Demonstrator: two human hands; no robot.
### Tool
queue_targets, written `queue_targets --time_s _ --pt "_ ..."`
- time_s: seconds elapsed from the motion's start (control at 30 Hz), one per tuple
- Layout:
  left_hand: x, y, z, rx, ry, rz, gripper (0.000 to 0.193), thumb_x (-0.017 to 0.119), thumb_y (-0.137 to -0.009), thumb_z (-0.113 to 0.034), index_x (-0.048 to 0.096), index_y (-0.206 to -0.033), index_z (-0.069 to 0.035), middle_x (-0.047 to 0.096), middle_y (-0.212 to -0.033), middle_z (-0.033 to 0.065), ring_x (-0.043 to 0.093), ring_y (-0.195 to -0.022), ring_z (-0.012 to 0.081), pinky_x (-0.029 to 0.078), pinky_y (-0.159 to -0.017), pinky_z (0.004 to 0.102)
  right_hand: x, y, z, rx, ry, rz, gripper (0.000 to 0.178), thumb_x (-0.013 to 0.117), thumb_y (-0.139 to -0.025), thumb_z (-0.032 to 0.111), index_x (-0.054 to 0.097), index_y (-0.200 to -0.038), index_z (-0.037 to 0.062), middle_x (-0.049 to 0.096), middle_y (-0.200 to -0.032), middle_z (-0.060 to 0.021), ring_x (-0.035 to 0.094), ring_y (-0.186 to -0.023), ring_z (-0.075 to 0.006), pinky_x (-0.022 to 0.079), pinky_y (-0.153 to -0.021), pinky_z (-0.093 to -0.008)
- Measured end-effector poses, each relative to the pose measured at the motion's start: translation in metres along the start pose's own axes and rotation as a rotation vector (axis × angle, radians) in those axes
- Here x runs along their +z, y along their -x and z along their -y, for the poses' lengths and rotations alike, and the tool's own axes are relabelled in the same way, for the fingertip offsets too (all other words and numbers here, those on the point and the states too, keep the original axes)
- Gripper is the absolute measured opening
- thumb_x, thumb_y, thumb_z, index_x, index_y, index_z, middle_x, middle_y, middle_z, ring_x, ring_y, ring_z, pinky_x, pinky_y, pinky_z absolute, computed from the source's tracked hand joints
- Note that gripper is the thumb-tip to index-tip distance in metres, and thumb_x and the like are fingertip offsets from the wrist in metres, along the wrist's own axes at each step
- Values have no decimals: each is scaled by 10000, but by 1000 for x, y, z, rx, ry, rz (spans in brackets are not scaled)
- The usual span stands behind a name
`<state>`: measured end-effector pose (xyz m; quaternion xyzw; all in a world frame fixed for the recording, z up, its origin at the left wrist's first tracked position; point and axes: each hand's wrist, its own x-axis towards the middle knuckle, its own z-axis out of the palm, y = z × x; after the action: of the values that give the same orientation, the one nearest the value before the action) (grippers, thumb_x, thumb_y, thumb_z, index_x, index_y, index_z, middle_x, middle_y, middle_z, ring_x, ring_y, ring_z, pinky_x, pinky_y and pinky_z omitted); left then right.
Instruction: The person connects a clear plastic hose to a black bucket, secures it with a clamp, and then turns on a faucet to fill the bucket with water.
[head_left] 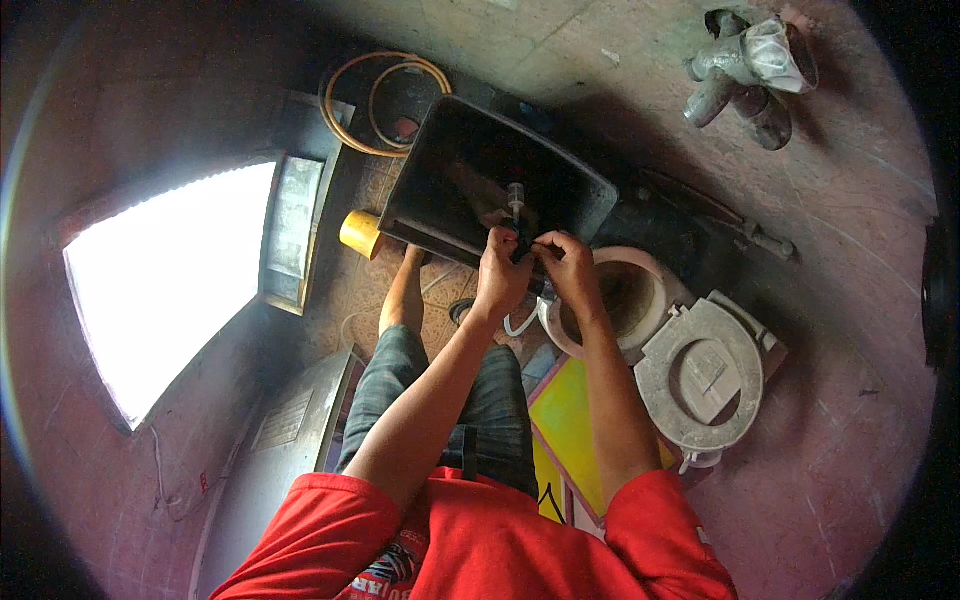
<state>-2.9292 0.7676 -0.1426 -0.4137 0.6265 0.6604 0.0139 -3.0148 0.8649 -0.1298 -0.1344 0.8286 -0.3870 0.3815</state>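
Note:
Both my hands meet over the near edge of a black rectangular tub (455,170). My left hand (503,268) is closed around a small dark fitting (518,238). A short, pale, clear-looking cylinder (516,193) stands out from its far end, over the tub's inside. Close beside it, my right hand (566,262) has its fingers pinched together against the fitting's right side. My fingers cover much of the fitting, so its exact kind does not show. Just below the hands, a white curved tube (518,328) hangs near the toilet bowl.
A pinkish toilet bowl (655,300) and a loose toilet seat (690,420) are at the right. Left of the tub lie a yellow pail (360,234) and a coiled orange hose (335,125). Grey pipe fittings (745,75) jut out at upper right. A yellow panel (570,420) lies below.

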Motion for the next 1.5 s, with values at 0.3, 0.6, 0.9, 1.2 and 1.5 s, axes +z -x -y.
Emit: queue_targets --time_s 0.3,0.6,0.9,1.2,1.5 --pt "3 -1 1 -15 -280 -123 217 546 -801 -111 487 -943 41 580 -849 246 574 -823 397 453 -697 412 9 -41 -15 -46 161 -306 148 595 -803 177 578 -803 30 605 -739 -144 580 -671 -334 436 -597 -391" --pt "-31 37 -23 -397 -75 83 223 518 -820 -174 539 -745 35 549 -660 82 510 -616 135 415 -557 320 37 -92 -74 141 344 -450 150 628 -771 162 609 -829 25 622 -793 -175 597 -760 -347 462 -660 -424" --pt "-65 71 -28 -367 121 198 160 510 -859 -152 526 -851 7 522 -720 14 441 -655 76 389 -562 241 37 -110 -79 138 488 -412 194 622 -770 163 615 -908 27 622 -854 -187 593 -837 -342 479 -719 -410" --pt "-22 26 -60 -45 -12 147 184 508 -850 -156 529 -824 25 530 -662 87 475 -622 125 420 -569 308 39 -72 -59 191 83 -420 242 580 -840 231 596 -940 11 623 -889 -162 604 -847 -284 477 -723 -372" --pt "9 -50 -49 52 -269 91 176 534 -775 -135 602 -825 20 615 -751 222 625 -764 298 481 -664 360 32 77 -25 109 58 -236 332 629 -796 222 554 -1050 20 615 -960 -141 603 -881 -261 471 -756 -353"
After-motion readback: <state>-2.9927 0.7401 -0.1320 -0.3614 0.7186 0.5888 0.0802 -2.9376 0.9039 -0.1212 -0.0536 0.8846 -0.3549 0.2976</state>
